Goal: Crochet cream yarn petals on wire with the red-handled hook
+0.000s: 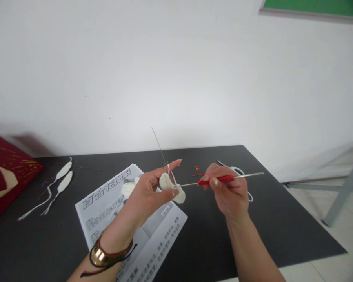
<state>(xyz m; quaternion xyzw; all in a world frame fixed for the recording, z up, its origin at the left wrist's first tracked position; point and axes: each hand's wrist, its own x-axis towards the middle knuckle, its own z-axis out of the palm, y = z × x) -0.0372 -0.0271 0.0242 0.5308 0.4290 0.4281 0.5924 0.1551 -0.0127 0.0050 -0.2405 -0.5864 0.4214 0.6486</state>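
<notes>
My left hand pinches a white crocheted petal, with its index finger stretched out and white yarn looped over it. From the petal's top a thin wire sticks up toward the wall. In my right hand is a crochet hook with a red grip, held like a pen. The metal tip on its left side reaches the petal's edge by my left thumb. Its other metal end points right, free of everything. Whether the tip is through a stitch is too small to tell.
Printed sheets lie under my left arm, another white piece near them. Two finished white petals with tails rest at left, near a red box. Behind my right hand are scissors, an orange stitch marker and a red needle.
</notes>
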